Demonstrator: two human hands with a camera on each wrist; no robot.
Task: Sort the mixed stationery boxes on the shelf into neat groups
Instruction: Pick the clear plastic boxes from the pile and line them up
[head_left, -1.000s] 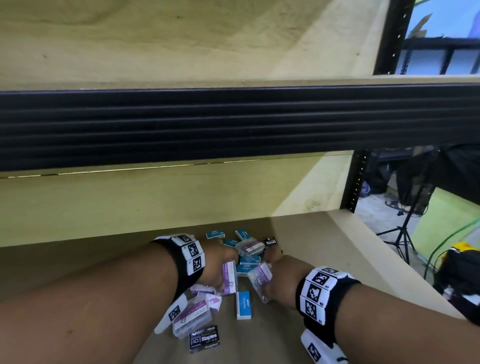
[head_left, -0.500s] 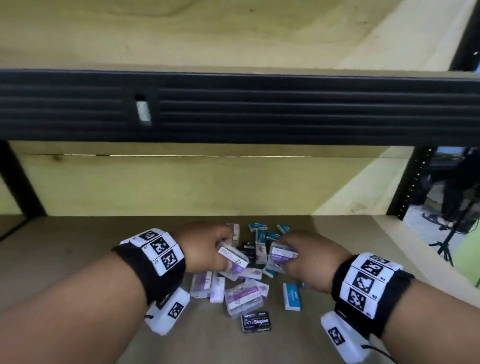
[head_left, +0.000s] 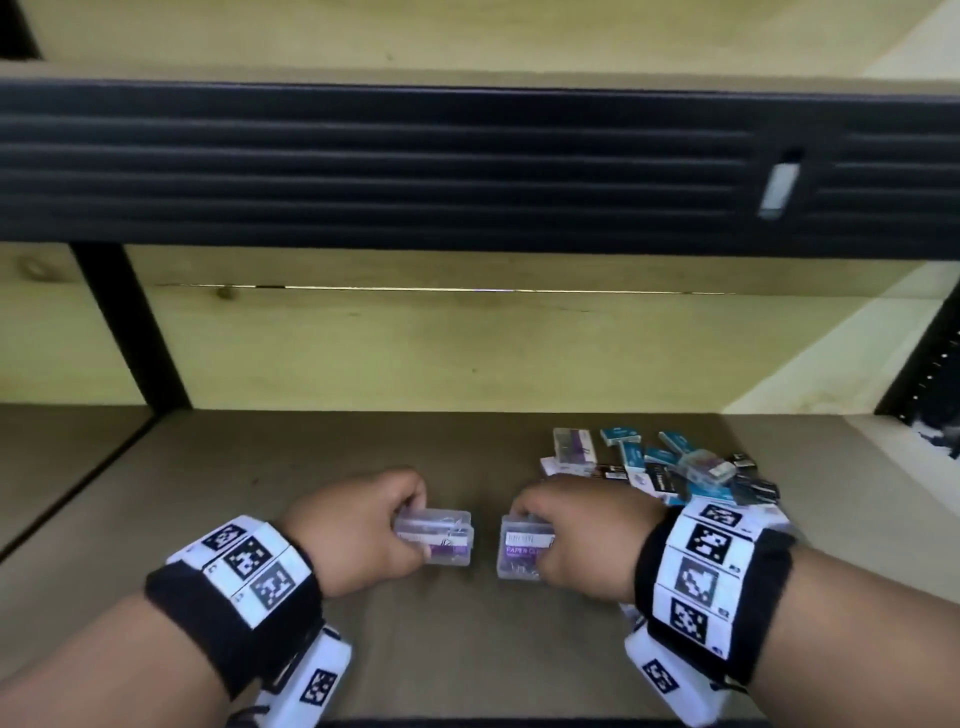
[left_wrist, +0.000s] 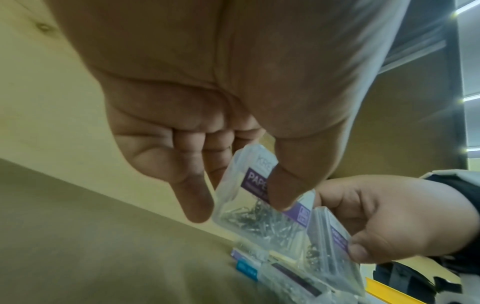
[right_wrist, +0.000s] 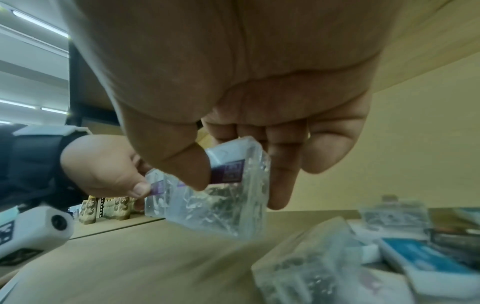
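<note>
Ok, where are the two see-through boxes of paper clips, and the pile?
Left hand's clear plastic paper-clip box (head_left: 447, 540), head view, lid.
Right hand's clear plastic paper-clip box (head_left: 519, 551), head view, purple label.
Mixed pile (head_left: 670, 467), head view, blue box.

1. The shelf (head_left: 363, 649) is a tan wooden board with pale wood panels behind it and on the right.
2. A heap (head_left: 670, 467) of small boxes lies on it at the right rear: blue boxes (head_left: 618, 435), black boxes (head_left: 758, 491) and clear boxes (head_left: 574, 446) with purple labels.
3. The boxes overlap and point different ways.
</note>
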